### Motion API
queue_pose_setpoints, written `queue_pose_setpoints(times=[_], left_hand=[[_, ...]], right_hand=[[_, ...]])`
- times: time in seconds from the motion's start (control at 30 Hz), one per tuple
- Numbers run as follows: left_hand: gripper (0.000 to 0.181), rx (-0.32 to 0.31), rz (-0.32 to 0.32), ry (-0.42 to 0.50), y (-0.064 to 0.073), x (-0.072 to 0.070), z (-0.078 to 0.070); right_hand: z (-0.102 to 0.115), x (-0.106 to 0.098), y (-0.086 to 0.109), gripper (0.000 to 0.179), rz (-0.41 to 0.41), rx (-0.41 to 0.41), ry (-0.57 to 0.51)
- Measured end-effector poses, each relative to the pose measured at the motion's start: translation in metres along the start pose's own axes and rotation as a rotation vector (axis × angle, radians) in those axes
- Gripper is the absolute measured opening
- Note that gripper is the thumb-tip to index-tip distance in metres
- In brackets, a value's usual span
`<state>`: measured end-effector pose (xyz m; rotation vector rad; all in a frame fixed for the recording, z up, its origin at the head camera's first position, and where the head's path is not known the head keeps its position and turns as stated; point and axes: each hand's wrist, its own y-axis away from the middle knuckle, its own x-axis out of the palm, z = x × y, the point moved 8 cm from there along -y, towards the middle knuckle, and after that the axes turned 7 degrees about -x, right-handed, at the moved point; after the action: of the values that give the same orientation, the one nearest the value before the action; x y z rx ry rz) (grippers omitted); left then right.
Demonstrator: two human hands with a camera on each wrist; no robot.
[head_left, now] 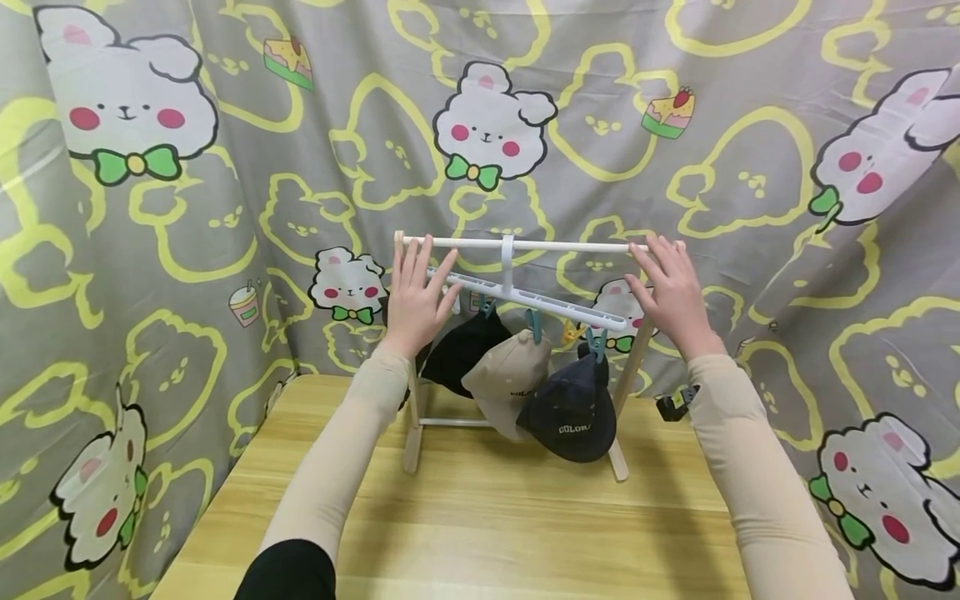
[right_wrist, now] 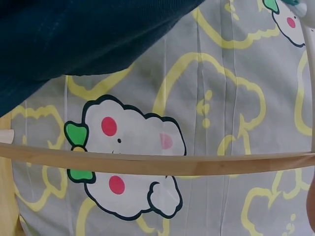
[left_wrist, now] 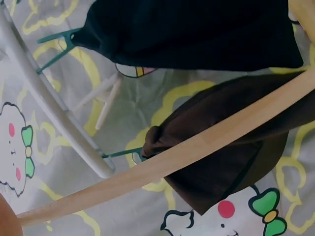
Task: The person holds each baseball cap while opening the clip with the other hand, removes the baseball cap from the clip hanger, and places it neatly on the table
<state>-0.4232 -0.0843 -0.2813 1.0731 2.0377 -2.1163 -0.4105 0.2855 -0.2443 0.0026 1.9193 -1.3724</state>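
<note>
Touching left end of top rod (head_left: 570,247) with left hand (head_left: 416,308), right end with right hand (head_left: 678,292), both with fingers spread. Runs left-right above tabletop (head_left: 525,517), between hands; carries white hanger (head_left: 558,304) midway.

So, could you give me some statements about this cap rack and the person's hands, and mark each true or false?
1. The beige cap hangs between the black cap and the navy cap. True.
2. The navy cap has no lettering. False: pale lettering shows on it.
3. The left hand and right hand are near opposite ends of the top rail. True.
4. A blue clip joins the beige cap to the white hanger. True.
5. The white hanger is off the top rail. False: its hook goes over it.
6. The right hand grips a cap. False: its fingers are at the top rail.
</note>
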Motion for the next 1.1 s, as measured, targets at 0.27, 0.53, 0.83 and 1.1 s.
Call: queue_pose_setpoints(times=[0.27,0.53,0.83,1.1], left_hand=[[0.052,-0.093,0.063,0.12,0.016,-0.001,-0.003],[0.054,-0.142,0.119,0.194,0.029,0.005,-0.016],[0.05,-0.152,0.109,0.279,0.037,0.003,-0.031],[0.05,-0.164,0.146,0.344,0.046,0.009,-0.043]], right_hand=[[0.007,-0.002,0.01,0.049,-0.013,-0.015,-0.02],[0.019,-0.001,0.016,0.048,-0.033,-0.075,-0.059],[0.024,0.004,0.021,0.048,0.01,-0.066,-0.075],[0.029,0.007,0.024,0.046,0.104,0.0,-0.127]])
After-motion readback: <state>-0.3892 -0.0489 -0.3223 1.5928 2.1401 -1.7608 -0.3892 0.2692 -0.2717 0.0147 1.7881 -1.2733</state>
